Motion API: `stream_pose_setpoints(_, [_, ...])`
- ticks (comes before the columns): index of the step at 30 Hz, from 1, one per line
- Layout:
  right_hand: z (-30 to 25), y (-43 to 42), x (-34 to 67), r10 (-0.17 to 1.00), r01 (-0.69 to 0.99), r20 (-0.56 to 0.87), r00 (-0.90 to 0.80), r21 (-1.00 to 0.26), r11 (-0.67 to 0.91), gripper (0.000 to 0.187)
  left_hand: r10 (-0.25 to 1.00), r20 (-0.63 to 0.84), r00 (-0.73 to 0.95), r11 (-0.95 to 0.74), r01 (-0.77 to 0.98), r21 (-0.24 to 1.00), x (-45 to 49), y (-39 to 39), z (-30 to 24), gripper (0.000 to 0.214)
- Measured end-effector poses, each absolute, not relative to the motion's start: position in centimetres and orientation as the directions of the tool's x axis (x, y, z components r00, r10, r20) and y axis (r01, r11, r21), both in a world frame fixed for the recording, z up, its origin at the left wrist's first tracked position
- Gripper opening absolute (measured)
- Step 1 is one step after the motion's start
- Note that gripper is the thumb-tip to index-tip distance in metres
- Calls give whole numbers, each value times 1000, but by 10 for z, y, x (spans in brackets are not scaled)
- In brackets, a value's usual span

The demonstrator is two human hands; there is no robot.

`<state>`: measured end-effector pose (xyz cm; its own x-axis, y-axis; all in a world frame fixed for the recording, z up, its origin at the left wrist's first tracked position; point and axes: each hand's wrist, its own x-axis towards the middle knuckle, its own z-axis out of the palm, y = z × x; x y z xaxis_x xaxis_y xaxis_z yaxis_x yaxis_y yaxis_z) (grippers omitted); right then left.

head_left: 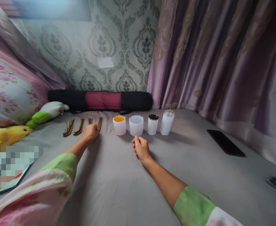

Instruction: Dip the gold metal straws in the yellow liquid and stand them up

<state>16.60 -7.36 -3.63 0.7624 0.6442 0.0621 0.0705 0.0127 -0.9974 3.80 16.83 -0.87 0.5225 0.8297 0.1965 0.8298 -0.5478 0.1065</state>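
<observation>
Thin brown sticks lie in several small bundles on the grey sheet, including the leftmost bundle (pixel 68 128) and another bundle (pixel 79 127) beside it. My left hand (pixel 90 133) is closed at the lower end of the rightmost bundle (pixel 100 123), its fingertips on those sticks, and covers part of the neighbouring bundle. My right hand (pixel 141 147) rests with curled fingers just in front of a white-wrapped empty-looking cup (pixel 136 126); anything inside the fingers is hidden. Left of that cup stands a white cup with an orange inside (pixel 119 126). To its right is a dark-mouthed white cup (pixel 153 125).
A tall white-wrapped jar (pixel 167 124) with a stick in it stands at the row's right end. A black phone (pixel 226 142) lies further right. Plush toys (pixel 10 135) and a blurred flat item (pixel 10 169) are at left. A black-and-maroon roll (pixel 102 100) lies against the wall.
</observation>
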Motion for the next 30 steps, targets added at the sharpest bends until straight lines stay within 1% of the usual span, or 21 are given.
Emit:
stream_pose_setpoints(6, [-36,-74,166,644,65,50,764,-998,0,37,847,175,502,-524,844,115,39,169,-10,21])
stream_pose_setpoints(13, [-35,-74,166,644,64,47,764,-998,-3,37,829,171,532,-552,828,99,38,166,-6,22])
stream_pose_setpoints(30, [-36,-74,166,641,68,48,766,-998,-7,37,887,119,446,-461,866,194,39,164,1,28])
